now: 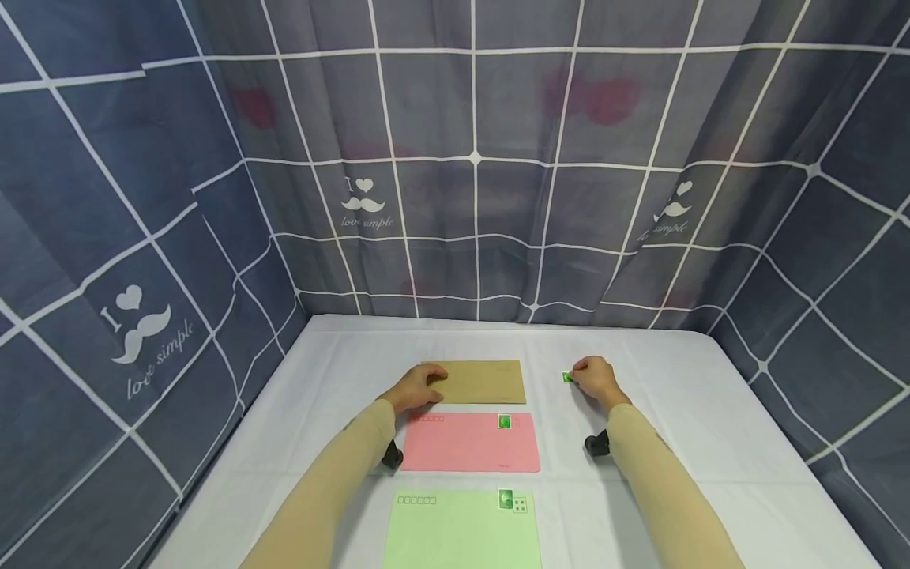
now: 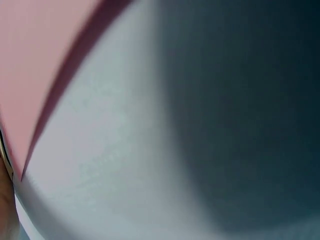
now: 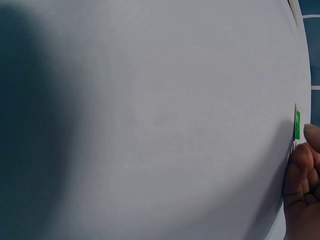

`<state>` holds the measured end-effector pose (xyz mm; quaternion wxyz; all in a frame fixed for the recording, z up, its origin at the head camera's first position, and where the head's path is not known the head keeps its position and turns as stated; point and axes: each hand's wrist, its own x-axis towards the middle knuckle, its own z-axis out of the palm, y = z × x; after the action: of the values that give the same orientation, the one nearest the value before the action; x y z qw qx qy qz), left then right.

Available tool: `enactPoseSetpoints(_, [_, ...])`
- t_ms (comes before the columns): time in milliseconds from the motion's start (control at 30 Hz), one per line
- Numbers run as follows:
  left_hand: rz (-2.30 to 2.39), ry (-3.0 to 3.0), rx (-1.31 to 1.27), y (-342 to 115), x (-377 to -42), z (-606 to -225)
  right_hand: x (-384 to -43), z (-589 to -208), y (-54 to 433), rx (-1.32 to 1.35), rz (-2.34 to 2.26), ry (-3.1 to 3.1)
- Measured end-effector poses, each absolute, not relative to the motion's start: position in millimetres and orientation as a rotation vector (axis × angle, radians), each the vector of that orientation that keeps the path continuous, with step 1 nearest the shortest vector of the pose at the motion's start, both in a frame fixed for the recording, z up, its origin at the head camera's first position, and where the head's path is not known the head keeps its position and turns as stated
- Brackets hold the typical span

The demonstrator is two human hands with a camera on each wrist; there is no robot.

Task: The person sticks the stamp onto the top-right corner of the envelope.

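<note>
In the head view my left hand (image 1: pixel 414 387) rests on the left end of a brown envelope (image 1: pixel 483 382), thumb and fingers spread apart over its edge. My right hand (image 1: pixel 597 378), off to the right of that envelope, pinches a small green postage stamp (image 1: pixel 566 377) at its fingertips. The right wrist view shows the stamp (image 3: pixel 297 124) beside the thumb and curled fingers at the right border. Below the brown envelope lies a pink envelope (image 1: pixel 469 446) with a green stamp at its upper right. Nearest me is a light green envelope (image 1: pixel 455 533), stamped likewise.
A white cloth covers the table (image 1: pixel 718 442). Dark grid-patterned curtains (image 1: pixel 434 197) hang behind it and along both sides. Black wrist devices (image 1: pixel 598 444) sit under both forearms. A sliver of the pink envelope (image 2: pixel 35 60) enters the left wrist view.
</note>
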<state>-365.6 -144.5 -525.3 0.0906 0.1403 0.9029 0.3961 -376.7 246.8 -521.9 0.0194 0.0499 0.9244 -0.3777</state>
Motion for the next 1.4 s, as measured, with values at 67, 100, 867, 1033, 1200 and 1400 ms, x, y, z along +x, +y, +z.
enactPoseSetpoints(67, [1.179, 2.680, 0.412, -144.2, -365.2, -525.5, -377.1, -521.8, 246.7, 0.158, -1.155, 2.878])
enactPoseSetpoints(100, [1.182, 2.676, 0.408, -144.1, -365.0, -525.7, -377.2, -521.8, 246.6, 0.154, -1.142, 2.885])
enactPoseSetpoints(867, [1.192, 2.688, 0.426, -144.1, -357.5, -522.7, -381.3, -523.7, 242.7, 0.132, -1.016, 2.967])
enactPoseSetpoints(1033, [1.145, 2.712, 0.464, -144.4, -355.7, -523.3, -379.9, -525.9, 243.7, 0.140, -1.016, 2.978])
enactPoseSetpoints(1200, [1.156, 2.688, 0.423, -143.6, -356.9, -526.5, -379.5, -528.0, 243.1, 0.164, -1.032, 2.975])
enactPoseSetpoints(1400, [1.152, 2.689, 0.422, -143.4, -359.3, -527.1, -381.6, -528.8, 243.8, 0.141, -1.044, 3.003])
